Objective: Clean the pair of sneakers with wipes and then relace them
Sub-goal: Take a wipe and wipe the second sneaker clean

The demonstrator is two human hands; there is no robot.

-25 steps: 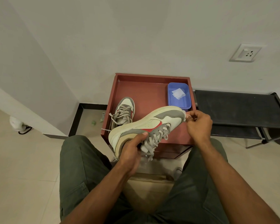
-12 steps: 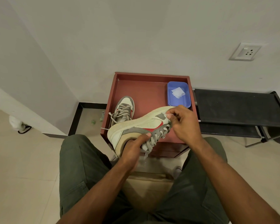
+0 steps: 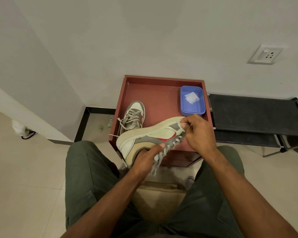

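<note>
A white and grey sneaker (image 3: 151, 136) with a red swoosh lies on its side above the front of the red tray-top cabinet (image 3: 158, 93). My left hand (image 3: 144, 158) grips it at the collar, thumb on the side panel. My right hand (image 3: 199, 133) pinches a small white wipe (image 3: 182, 125) against the toe end. Grey laces (image 3: 159, 156) dangle below the shoe. The second sneaker (image 3: 133, 115) stands laced on the tray's left side. A blue tub (image 3: 193, 110) at the tray's back right holds white wipes (image 3: 191, 98).
A black low shoe rack (image 3: 256, 114) stands right of the cabinet. The white wall has a socket (image 3: 265, 54). Small green scraps (image 3: 101, 127) lie in the floor corner to the left. My legs in green trousers frame the cabinet.
My right hand went from the toe to the lace area and back toward the toe with the wipe. The sneaker stays in my left hand, slightly lower.
</note>
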